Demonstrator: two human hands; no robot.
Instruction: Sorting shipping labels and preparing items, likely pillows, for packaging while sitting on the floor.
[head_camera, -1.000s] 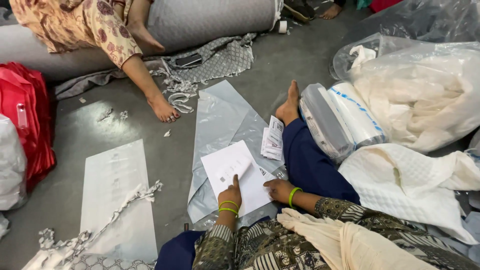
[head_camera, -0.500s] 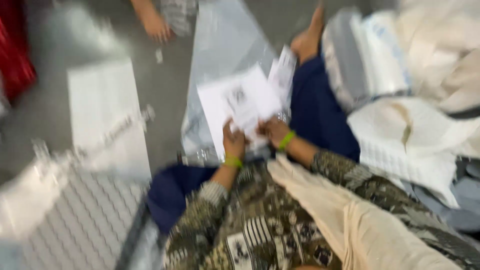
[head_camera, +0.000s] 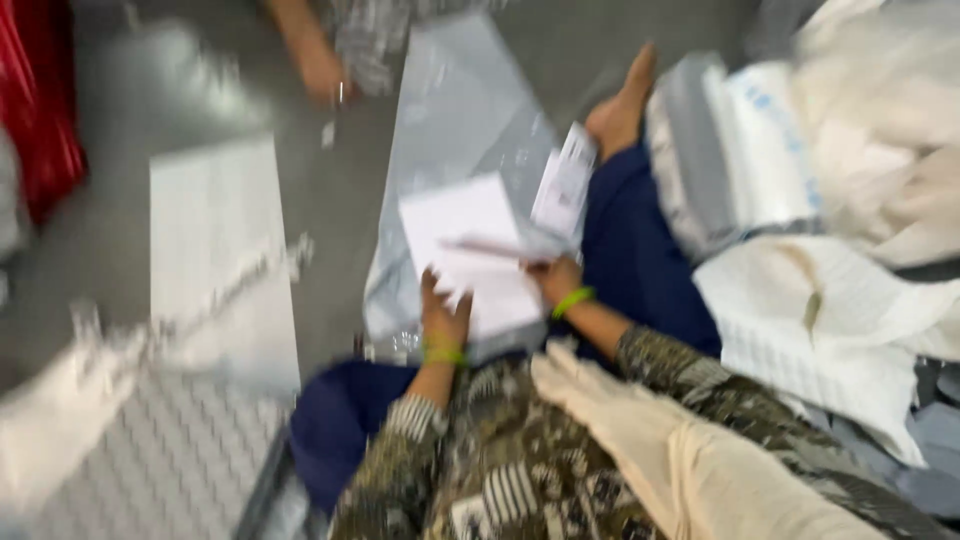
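Since a second ago, right hand (head_camera: 556, 277) was brought onto the white paper (head_camera: 470, 250), fingers closed on what looked like a pen (head_camera: 490, 247); blur noted. Left hand (head_camera: 443, 318) was laid flat, fingers apart, on the paper's lower edge. Paper was on the clear plastic bag (head_camera: 470, 110) on the floor (head_camera: 340, 210).

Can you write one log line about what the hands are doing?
left hand: flat on white paper | right hand: at paper's right edge | under: clear plastic bag

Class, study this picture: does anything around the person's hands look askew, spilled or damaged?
Nothing clearly stands out. The left hand presses a white paper sheet lying on a clear plastic bag; the right hand touches its edge. Blur hides details.
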